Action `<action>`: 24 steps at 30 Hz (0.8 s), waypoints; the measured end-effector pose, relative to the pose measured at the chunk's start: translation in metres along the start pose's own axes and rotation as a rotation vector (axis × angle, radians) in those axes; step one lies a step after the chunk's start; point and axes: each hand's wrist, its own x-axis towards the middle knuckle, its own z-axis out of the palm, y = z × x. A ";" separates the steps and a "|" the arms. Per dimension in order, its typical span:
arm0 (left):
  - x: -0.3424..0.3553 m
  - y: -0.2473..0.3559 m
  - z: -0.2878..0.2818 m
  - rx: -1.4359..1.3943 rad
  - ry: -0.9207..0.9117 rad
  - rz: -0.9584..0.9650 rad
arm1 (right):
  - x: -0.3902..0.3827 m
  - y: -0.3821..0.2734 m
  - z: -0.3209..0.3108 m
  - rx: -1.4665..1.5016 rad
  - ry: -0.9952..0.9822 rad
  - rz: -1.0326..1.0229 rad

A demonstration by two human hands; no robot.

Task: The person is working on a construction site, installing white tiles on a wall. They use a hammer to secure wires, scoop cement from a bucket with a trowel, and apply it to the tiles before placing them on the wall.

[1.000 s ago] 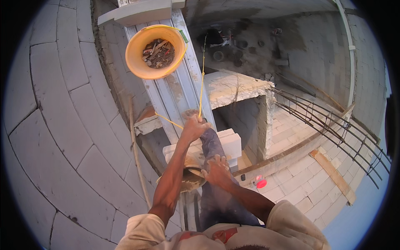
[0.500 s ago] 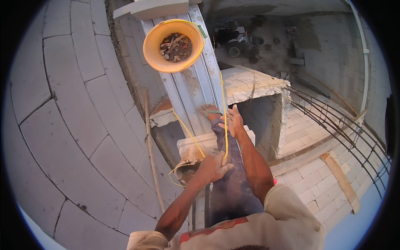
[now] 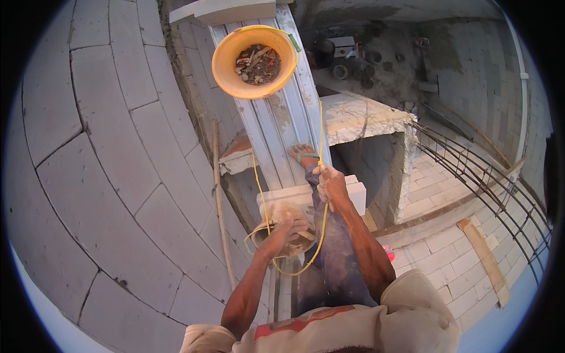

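My right hand (image 3: 331, 183) grips a yellow rope (image 3: 321, 141), which hangs in a loop below it. My left hand (image 3: 285, 230), fingers apart and slightly bent, reaches onto a dusty pail (image 3: 263, 240) with pale material in and over it; what exactly it touches is unclear. A pale block (image 3: 355, 194) lies behind the pail. My sandalled foot (image 3: 303, 154) rests on a ribbed metal plank (image 3: 272, 135), where an orange bucket (image 3: 223, 62) of debris stands farther along.
A grey block wall top (image 3: 118, 194) runs along the left, with a wooden pole (image 3: 218, 194) beside it. A broken concrete slab (image 3: 359, 115) juts beside the plank above a drop to a lower floor (image 3: 388, 65). Bent rebar (image 3: 488, 188) reaches out at the right.
My left hand has released the rope and moved to the pail. My right hand, open half a second ago, has closed on the rope, which now sags in a loop.
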 end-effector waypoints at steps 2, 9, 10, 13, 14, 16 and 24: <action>0.061 0.029 -0.006 -0.109 0.046 0.034 | -0.032 0.038 -0.006 -0.258 -0.039 -0.196; 0.182 0.105 0.005 -0.559 0.005 0.004 | -0.193 0.036 0.016 -0.600 -0.397 -0.340; 0.168 0.114 0.017 -0.454 0.042 0.009 | -0.207 0.029 0.008 -0.631 -0.468 -0.280; 0.107 0.124 0.068 -0.177 0.136 0.102 | -0.203 0.017 -0.028 -0.575 -0.719 0.071; 0.081 0.115 0.084 -0.100 0.170 0.148 | -0.193 0.016 -0.042 -0.534 -0.815 0.221; 0.041 0.093 0.106 0.030 0.189 0.250 | -0.129 0.051 -0.071 0.103 -0.629 0.329; -0.160 0.001 0.137 0.176 0.036 -0.024 | 0.125 0.020 -0.030 0.772 -0.079 0.211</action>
